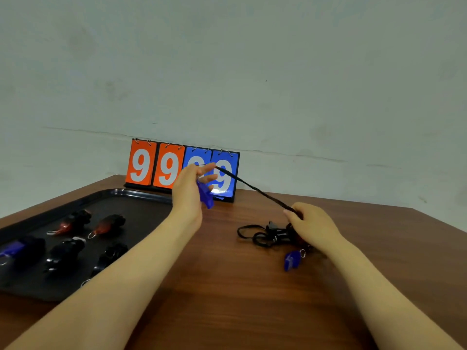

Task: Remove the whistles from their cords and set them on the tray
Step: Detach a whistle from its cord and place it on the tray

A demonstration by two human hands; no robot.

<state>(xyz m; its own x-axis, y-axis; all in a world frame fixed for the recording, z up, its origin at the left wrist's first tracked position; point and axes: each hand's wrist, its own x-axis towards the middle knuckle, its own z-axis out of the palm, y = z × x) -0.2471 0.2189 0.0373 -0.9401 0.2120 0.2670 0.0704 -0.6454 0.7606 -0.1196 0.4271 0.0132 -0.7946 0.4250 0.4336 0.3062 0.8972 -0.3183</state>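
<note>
My left hand [190, 192] is raised above the table and grips a translucent blue whistle [206, 197] that hangs below its fingers. A black cord [255, 189] runs taut from that hand down to my right hand [312, 223], which pinches the cord's lower end. Under and beside my right hand lies a heap of black cords [262, 234] with clips, and another blue whistle [292, 260] on a ring. The black tray [141, 195] at the left holds two red-and-black whistles [73, 222], a blue one [11, 248] and two black ones [65, 252].
A flip scoreboard [182, 169] with orange and blue cards showing 9s stands at the table's back edge against the pale wall. The wooden table [227, 286] stretches toward me between the tray and the cord heap.
</note>
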